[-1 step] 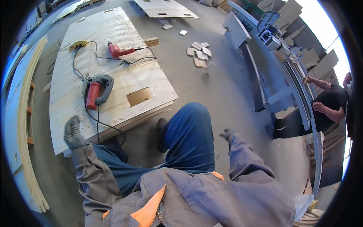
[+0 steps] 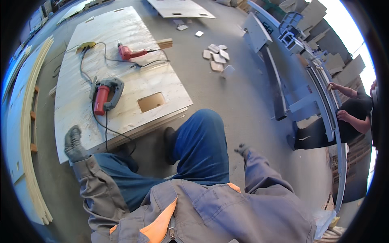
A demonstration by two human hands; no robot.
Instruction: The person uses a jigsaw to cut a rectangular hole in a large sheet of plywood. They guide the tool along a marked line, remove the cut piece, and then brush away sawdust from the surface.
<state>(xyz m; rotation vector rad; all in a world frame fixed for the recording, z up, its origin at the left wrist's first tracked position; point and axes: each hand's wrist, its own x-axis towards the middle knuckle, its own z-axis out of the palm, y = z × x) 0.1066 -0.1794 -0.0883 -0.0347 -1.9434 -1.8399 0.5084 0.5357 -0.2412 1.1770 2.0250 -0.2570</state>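
My left hand point(image 2: 74, 145), in a dark grey glove, rests by the near left corner of a stacked plywood sheet point(image 2: 133, 83), fingers stretched out, holding nothing. My right hand point(image 2: 242, 150), also gloved, hangs over the floor right of my knee; its fingers are apart and nothing shows in them. On the sheet lie a red and grey jigsaw-like power tool point(image 2: 103, 97) and a red corded drill point(image 2: 129, 52). A rectangular opening point(image 2: 151, 102) is cut near the sheet's right corner. A pale, blurred rectangular piece point(image 2: 227, 71) stands tilted beside a pile of wood offcuts point(image 2: 217, 58).
Black cables point(image 2: 117, 133) trail off the sheet near my legs. A yellow connector point(image 2: 85, 46) lies farther back. Stacked panels point(image 2: 26, 121) stand at left. A long machine point(image 2: 279, 81) runs along the right, where another person point(image 2: 353, 113) stands. Another panel point(image 2: 182, 7) lies beyond.
The blurred pale piece beside the offcuts has shifted slightly right and turned, showing its broad side. My left hand has moved slightly left. The right hand has barely moved.
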